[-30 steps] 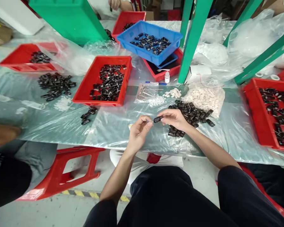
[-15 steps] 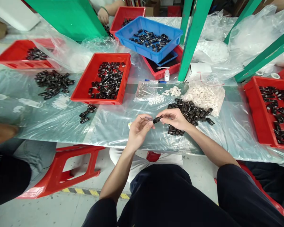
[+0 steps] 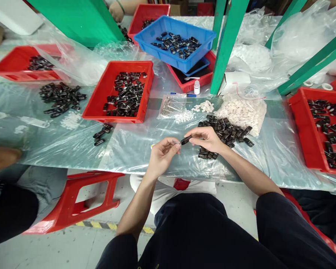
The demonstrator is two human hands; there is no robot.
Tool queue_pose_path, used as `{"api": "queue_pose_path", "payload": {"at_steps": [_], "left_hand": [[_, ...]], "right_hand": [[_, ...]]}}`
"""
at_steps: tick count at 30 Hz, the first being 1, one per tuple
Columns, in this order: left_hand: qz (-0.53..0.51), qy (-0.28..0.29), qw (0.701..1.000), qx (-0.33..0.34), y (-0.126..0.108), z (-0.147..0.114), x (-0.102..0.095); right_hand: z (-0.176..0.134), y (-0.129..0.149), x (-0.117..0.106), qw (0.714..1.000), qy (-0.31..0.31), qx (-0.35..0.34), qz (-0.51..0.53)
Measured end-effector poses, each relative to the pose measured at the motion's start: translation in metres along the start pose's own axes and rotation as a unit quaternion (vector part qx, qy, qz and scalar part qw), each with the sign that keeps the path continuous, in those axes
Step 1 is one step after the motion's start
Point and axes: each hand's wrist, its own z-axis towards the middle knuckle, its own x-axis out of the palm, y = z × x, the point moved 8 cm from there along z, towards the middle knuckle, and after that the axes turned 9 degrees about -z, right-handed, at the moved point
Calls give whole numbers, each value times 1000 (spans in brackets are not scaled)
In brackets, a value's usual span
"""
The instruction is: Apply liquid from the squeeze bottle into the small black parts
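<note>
Between the thumb and fingers of my right hand (image 3: 205, 140) is a small glossy black plastic piece (image 3: 186, 140), held tilted above the table. My left hand (image 3: 164, 155) is closed in a pinch at the piece's left end. Whatever its fingertips hold, if anything, is too small to make out. Just behind and beside my right hand lies a loose pile of similar black pieces (image 3: 235, 133). Farther back are small white bits (image 3: 184, 116), flat white pieces (image 3: 204, 106) and a clear bag of thin metal pins (image 3: 169, 106).
A bag of white pieces (image 3: 242, 112) stands behind the pile. Red bins (image 3: 86, 109) and a blue bin (image 3: 173, 61) hold black pieces. A green post (image 3: 226, 48) rises from the table. A small bottle (image 3: 196, 87) and co-worker's hand (image 3: 116, 11) are farther back.
My left hand has drawn slightly left, widening the gap to my right hand. The black piece stays in my right fingers. The co-worker's hand at the back has shifted up and left.
</note>
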Motion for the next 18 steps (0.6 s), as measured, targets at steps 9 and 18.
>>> {"api": "queue_pose_path", "payload": {"at_steps": [9, 18], "left_hand": [[22, -27, 999, 29, 0, 1, -3], [-3, -27, 1000, 6, 7, 4, -2]], "right_hand": [[0, 0, 0, 1000, 0, 0, -21], [-2, 3, 0, 1000, -7, 1, -26]]}}
